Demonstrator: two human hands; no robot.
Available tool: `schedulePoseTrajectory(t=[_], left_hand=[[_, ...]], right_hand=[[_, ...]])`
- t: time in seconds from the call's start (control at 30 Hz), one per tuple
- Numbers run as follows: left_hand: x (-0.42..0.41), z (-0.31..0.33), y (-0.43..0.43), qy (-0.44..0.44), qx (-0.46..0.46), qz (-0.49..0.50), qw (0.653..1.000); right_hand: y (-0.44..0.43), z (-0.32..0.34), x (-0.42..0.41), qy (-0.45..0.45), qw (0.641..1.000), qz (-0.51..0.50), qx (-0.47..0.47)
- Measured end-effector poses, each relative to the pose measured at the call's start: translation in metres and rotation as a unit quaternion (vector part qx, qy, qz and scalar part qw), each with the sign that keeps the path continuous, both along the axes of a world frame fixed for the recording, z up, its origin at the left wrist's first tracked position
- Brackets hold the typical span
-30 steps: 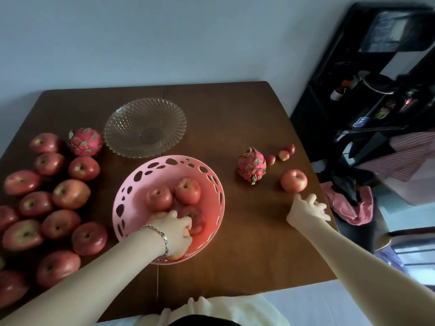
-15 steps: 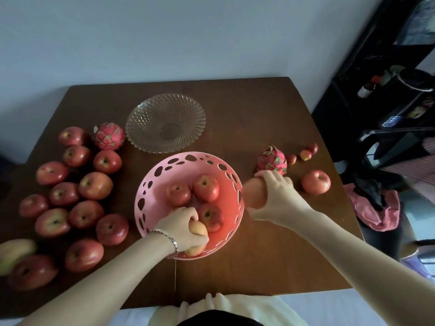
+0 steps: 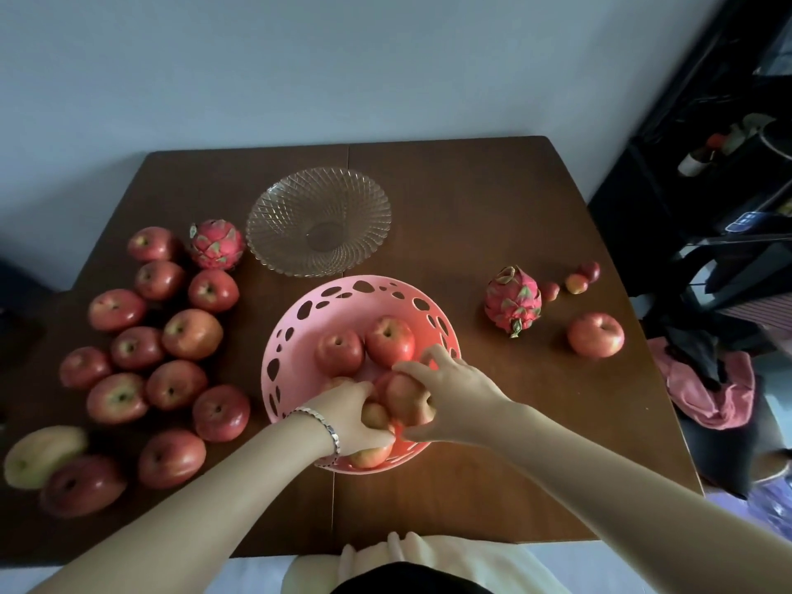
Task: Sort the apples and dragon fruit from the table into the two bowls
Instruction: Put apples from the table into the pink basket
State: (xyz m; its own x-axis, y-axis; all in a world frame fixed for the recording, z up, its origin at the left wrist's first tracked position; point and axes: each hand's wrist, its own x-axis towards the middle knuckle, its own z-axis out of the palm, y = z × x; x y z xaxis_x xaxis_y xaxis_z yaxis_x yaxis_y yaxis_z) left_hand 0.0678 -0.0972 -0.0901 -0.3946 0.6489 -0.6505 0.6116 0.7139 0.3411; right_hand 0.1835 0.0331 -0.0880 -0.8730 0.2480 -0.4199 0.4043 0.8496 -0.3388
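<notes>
Both hands low, close together; left hand curled, right hand gripping.

The pink perforated bowl beneath both hands holds red apples. More apples cluster left of the left hand. Beyond sits an empty glass bowl; one dragon fruit lies beyond the right hand, another far left.

glass bowl: empty, open from above
table's left side: crowded with apples
table right of glass bowl: bare
</notes>
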Motion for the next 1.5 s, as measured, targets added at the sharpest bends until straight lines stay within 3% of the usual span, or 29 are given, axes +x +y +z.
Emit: schedulePoseTrajectory(t=[0.13, 0.23, 0.3, 0.47, 0.63, 0.77, 0.9, 0.97, 1.07, 1.13, 1.2, 1.4, 1.5], left_hand=[[-0.003, 0.009, 0.002, -0.005, -0.015, 0.02, 1.0], [-0.001, 0.016, 0.011, -0.08, 0.067, 0.117, 0.988], [0.004, 0.019, 0.021, -0.104, 0.101, 0.131, 0.981], [0.015, 0.018, 0.041, -0.067, 0.079, 0.076, 0.992], [0.003, 0.012, 0.062, -0.06, 0.176, 0.175, 0.967], [-0.003, 0.002, 0.085, -0.059, 0.17, 0.199, 0.963], [-0.004, -0.009, 0.087, -0.061, 0.17, 0.2, 0.963], [-0.001, -0.013, 0.084, -0.061, 0.172, 0.192, 0.964], [0.004, -0.018, 0.083, -0.046, 0.163, 0.173, 0.97], [0.003, -0.02, 0.081, -0.051, 0.175, 0.186, 0.966], [0.001, -0.019, 0.081, -0.07, 0.193, 0.211, 0.956], [-0.001, -0.016, 0.08, -0.116, 0.214, 0.266, 0.933], [-0.004, -0.015, 0.079, -0.137, 0.218, 0.281, 0.924]], right_hand=[[0.0, -0.001, 0.003, 0.007, 1.0, -0.006, 0.013], [-0.001, -0.002, 0.001, 0.007, 0.998, -0.069, 0.01], [-0.004, -0.002, -0.001, 0.004, 0.996, -0.093, 0.007], [-0.011, -0.008, 0.003, 0.05, 0.991, -0.128, 0.011], [0.01, -0.01, -0.005, 0.164, 0.972, -0.17, -0.007], [0.033, -0.007, -0.014, 0.145, 0.977, -0.153, -0.042], [0.065, -0.011, 0.009, 0.118, 0.981, -0.156, 0.0], [0.09, -0.019, 0.028, 0.093, 0.966, -0.233, 0.057], [0.131, -0.036, 0.053, 0.007, 0.908, -0.4, 0.125], [0.149, -0.047, 0.061, -0.047, 0.874, -0.47, 0.116], [0.161, -0.059, 0.064, -0.06, 0.865, -0.492, 0.079], [0.163, -0.065, 0.073, 0.041, 0.839, -0.542, 0.03], [0.139, -0.048, 0.072, 0.145, 0.86, -0.489, 0.035]])
